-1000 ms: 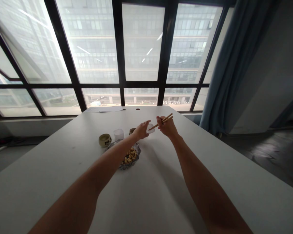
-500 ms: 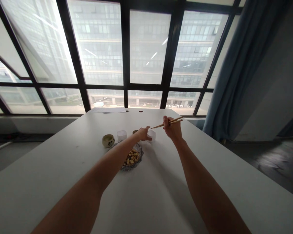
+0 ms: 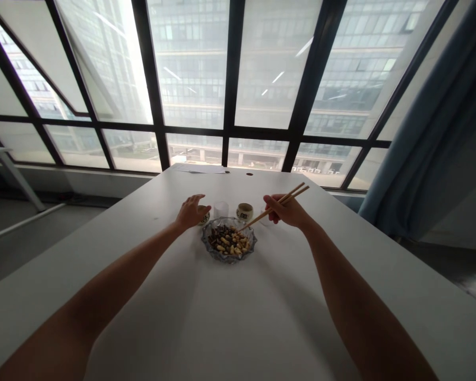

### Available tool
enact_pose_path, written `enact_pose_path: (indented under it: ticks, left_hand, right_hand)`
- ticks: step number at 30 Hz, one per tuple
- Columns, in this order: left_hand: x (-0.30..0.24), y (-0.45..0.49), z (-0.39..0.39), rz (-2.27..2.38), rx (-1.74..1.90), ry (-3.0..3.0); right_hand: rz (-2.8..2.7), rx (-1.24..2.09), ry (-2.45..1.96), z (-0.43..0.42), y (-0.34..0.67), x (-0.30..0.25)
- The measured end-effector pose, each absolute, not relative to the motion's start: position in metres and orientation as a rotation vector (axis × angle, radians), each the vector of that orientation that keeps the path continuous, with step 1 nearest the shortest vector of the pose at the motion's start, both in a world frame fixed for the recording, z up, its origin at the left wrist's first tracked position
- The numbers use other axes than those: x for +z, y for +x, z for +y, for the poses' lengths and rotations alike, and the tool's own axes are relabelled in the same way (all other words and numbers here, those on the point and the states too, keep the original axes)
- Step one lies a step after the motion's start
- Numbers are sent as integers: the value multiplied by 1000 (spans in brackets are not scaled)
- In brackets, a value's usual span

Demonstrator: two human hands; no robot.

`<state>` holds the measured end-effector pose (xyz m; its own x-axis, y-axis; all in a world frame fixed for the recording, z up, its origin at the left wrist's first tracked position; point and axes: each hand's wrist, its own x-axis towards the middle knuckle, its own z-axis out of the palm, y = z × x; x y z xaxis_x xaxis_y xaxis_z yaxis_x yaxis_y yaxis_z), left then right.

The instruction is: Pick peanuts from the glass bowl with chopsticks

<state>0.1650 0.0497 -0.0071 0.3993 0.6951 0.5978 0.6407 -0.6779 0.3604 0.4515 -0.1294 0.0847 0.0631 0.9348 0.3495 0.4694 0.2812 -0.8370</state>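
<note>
Chopsticks [image 3: 259,217] slant from the right hand [image 3: 287,210] down-left to the glass bowl [image 3: 229,259].
In the head view, the right hand grips them firmly, tips at the nuts [image 3: 233,246]; the left hand [image 3: 191,211], its fingers spread, is by a cup [image 3: 205,218], left of the bowl; whether touching, I cannot tell.

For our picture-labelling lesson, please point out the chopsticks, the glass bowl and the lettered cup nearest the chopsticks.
Chopsticks [image 3: 257,218]: head view, on the lower shafts.
Glass bowl [image 3: 229,259]: head view, on the near wall.
Lettered cup [image 3: 245,215]: head view, on the side bearing the dark lettering.
</note>
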Motion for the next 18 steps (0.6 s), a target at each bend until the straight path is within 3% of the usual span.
enact_pose_path:
  ticks: [7,18]
  left_hand:
    - [-56,148,51,1204,1183,2237]
    - [-52,148,46,1127,1198,2162]
  right_hand:
    - [-1577,657,-1360,-124,448,71]
    - [-1270,552,-1252,-108,467,51]
